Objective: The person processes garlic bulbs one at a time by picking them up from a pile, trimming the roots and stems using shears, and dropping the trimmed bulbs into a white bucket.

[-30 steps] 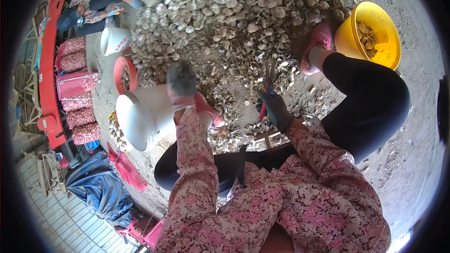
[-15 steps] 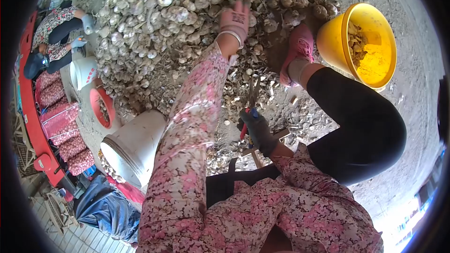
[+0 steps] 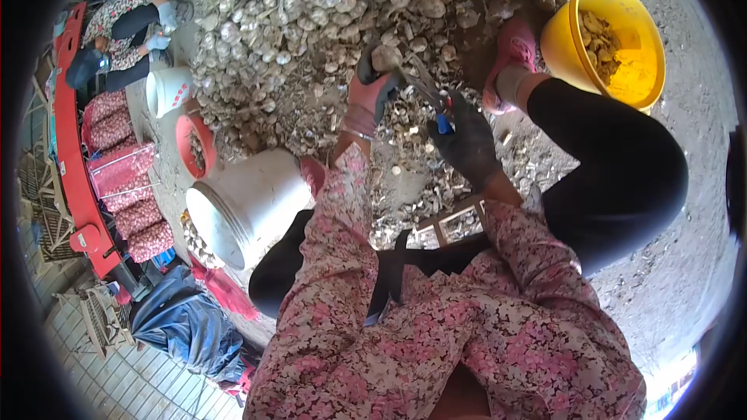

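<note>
The left hand (image 3: 366, 97) is gripping a garlic bulb (image 3: 386, 58) over the scraps (image 3: 405, 183), near the pile (image 3: 288, 0), while the right hand (image 3: 471, 144) is clasping the shears (image 3: 426, 92) by their handles. Since the blades are pointing towards the bulb and lying close to the fingers, a twisting bulb or badly angled squeeze could be nicking a finger; a loosening hold could be dropping the bulb among the scraps.

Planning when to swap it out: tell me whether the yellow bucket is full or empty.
Neither; the yellow bucket is partly filled. Brownish pieces lie inside, with bare yellow inner wall showing beside them.
</note>
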A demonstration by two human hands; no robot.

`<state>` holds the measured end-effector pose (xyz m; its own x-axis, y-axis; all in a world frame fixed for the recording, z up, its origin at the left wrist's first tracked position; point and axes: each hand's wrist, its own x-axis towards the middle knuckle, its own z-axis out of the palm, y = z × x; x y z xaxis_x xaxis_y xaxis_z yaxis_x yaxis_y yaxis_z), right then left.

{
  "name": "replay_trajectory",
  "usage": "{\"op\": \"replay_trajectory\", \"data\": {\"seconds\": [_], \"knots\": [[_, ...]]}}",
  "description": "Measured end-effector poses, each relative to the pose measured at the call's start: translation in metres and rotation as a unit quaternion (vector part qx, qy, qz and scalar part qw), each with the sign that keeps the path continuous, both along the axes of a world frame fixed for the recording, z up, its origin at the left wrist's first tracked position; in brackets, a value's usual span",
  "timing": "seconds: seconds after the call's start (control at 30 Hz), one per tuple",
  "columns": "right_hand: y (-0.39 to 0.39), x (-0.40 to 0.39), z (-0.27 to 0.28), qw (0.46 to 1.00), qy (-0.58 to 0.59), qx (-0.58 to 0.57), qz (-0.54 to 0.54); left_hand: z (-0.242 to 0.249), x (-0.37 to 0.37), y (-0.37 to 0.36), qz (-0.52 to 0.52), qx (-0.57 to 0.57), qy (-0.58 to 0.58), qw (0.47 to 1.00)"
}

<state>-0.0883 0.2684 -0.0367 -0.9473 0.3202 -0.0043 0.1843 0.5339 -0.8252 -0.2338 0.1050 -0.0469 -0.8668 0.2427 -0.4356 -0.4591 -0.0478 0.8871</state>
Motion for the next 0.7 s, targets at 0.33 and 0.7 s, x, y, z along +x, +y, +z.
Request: {"op": "replay_trajectory", "data": {"seconds": [0.33,0.7], "knots": [[-0.018,0.058,0.043,0.975,-0.071,0.116,0.178,0.079,0.123,-0.02,-0.088,-0.327,0.186,0.922],[-0.031,0.079,0.022,0.945,-0.157,0.055,0.283,0.078,0.157,-0.054,-0.1,-0.361,0.119,0.919]]}}
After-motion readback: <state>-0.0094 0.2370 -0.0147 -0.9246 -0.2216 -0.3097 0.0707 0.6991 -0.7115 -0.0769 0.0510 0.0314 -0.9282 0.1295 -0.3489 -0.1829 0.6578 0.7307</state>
